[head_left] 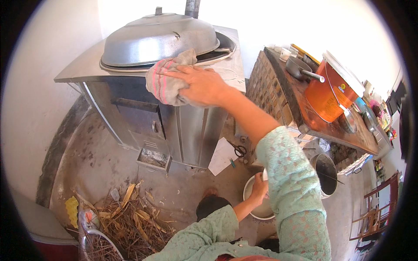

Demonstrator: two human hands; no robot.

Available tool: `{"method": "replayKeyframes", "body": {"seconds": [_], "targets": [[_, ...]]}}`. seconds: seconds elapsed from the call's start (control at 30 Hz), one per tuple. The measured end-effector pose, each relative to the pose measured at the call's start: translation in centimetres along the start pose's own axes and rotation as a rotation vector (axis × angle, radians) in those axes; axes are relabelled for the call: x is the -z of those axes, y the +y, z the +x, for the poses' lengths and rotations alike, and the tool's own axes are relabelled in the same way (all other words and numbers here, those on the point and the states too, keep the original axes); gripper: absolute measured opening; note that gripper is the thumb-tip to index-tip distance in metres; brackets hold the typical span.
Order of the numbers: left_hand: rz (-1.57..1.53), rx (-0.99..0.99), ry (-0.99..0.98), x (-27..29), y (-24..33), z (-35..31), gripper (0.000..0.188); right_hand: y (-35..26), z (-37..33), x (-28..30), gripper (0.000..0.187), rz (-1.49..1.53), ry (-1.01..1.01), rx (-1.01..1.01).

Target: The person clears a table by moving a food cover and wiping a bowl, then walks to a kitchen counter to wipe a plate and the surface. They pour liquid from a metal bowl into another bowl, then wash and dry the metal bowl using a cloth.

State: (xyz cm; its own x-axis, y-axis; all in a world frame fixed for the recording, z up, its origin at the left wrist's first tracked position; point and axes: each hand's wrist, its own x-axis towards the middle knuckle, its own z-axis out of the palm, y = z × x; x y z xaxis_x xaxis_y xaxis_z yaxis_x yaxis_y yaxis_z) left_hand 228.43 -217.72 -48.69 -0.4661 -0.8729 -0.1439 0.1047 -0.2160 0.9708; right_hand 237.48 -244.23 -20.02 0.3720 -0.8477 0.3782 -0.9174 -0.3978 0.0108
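My right hand (204, 87) presses a crumpled grey-beige cloth (162, 82) with pink stripes against the front corner of a metal stove (191, 130). Its fingers are wrapped over the cloth, just below the rim of a big domed aluminium lid (156, 41). The lid sits a little askew on the stove's round opening, leaving a dark gap at the right. Lower down, my left hand (260, 191) is over a pale round basin (250, 185). The left fingers are closed near a small white thing, partly hidden by my right sleeve, so what they hold is unclear.
Dry stalks and husks (130, 213) lie on the floor at lower left. An ash drawer (154, 159) juts from the stove's base. Scissors (239, 151) lie near a white sheet (223, 156). At right, a wooden counter (313, 115) bears an orange bucket (328, 89) and a saucepan (298, 68); a metal pail (325, 174) stands below.
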Motion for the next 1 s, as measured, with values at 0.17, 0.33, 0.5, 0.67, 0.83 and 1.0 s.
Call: {"method": "replayKeyframes", "body": {"seconds": [0.17, 0.33, 0.5, 0.67, 0.83, 1.0], "targets": [[-0.399, 0.513, -0.263, 3.7, 5.5, 0.8, 0.065, 5.1, -2.7, 3.8, 0.049, 0.228, -0.185, -0.151], [-0.432, 0.532, -0.322, 3.2, 5.4, 0.2, 0.065, 13.1, -5.6, 4.6, 0.039, 0.279, -0.101, -0.380], [-0.420, 0.537, -0.349, 2.3, 4.8, 0.0, 0.066, 17.3, -4.4, 3.3, 0.039, 0.434, -0.061, -0.543], [-0.448, 0.553, -0.340, 2.1, 5.4, 0.1, 0.062, 17.1, -3.8, 1.9, 0.034, 0.728, 0.019, -0.303], [-0.432, 0.478, -0.339, 0.5, 4.3, 0.3, 0.053, 19.1, -6.0, 0.5, 0.034, 0.602, 0.192, -0.165], [-0.446, 0.499, -0.445, 0.4, 4.1, 0.9, 0.053, 12.3, -11.7, 4.9, 0.037, 0.393, 0.205, -0.194]]}}
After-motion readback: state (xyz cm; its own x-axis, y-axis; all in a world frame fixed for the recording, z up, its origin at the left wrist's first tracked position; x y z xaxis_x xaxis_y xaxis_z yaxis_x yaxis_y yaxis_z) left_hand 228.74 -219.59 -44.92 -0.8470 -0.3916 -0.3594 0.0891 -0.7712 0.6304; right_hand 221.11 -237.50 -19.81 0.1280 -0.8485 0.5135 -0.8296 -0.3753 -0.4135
